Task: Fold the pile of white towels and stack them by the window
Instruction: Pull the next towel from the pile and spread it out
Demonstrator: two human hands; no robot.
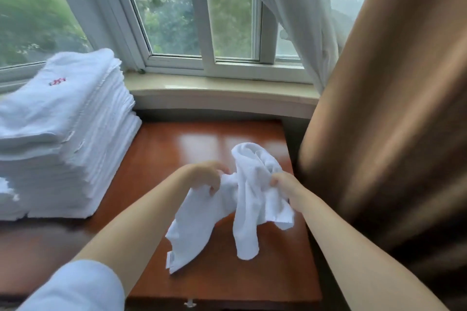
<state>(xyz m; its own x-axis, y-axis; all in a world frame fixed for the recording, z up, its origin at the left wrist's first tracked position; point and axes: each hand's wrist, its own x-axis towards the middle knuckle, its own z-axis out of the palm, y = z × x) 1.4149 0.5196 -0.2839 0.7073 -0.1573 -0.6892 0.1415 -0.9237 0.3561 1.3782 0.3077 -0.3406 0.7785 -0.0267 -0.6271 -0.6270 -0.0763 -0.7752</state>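
Daylight from a white-framed window (177, 7) falls on a reddish wooden desk (156, 159) set against the sill, with a brown curtain (391, 121) hanging at the right. On the desk's left side, close to the glass, stands a tall stack of folded towels (65, 139), so much of the pile seems already done. Above the middle of the desk both hands hold one crumpled white towel (242, 199). The left hand (204, 175) has its fingers curled into the cloth's upper edge; the right hand (285, 185) pinches the bunched fabric from the other side. This grip probably serves to find the corners and shake the towel flat. No containers are in sight.
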